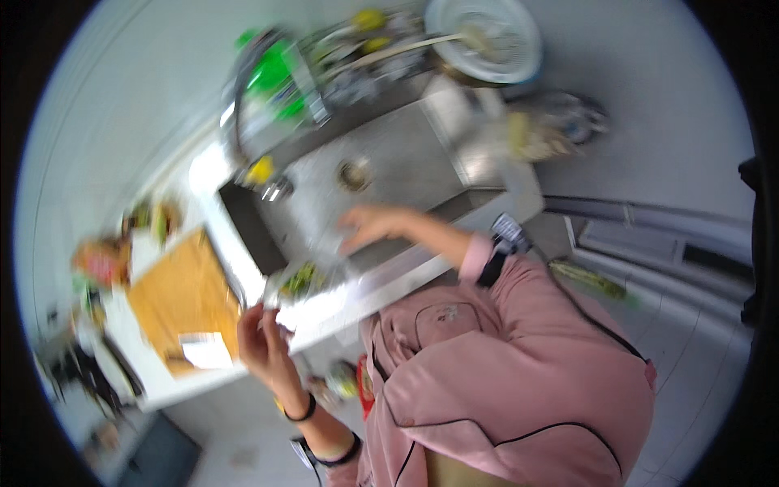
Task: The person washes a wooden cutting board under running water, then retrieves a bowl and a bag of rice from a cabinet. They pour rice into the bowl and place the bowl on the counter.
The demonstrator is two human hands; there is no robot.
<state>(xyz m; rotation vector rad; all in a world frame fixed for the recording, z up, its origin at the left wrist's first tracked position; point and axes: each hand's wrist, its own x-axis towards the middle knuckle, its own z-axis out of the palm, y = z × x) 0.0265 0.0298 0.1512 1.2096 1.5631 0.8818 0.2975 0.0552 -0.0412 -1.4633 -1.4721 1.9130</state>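
My right hand [375,225] reaches over the near side of the steel sink [398,166], its fingers bent and a little apart. Nothing shows in its grasp. Below its fingertips, at the sink's near left corner, lie green leafy vegetables [300,280], with what looks like clear plastic around them. My left hand [266,345] is raised at the counter's front edge, between the sink and a yellow-brown board [182,300]. Its fingers are bent and blurred; whether they hold anything is unclear. A thin dark edge runs close to its fingertips.
A curved faucet [239,105] with a yellow part stands at the sink's left, near a green bottle [280,77]. A white colander [487,36] sits at the far right corner. A white paper [205,351] lies on the board. Bagged items [345,380] are below the counter.
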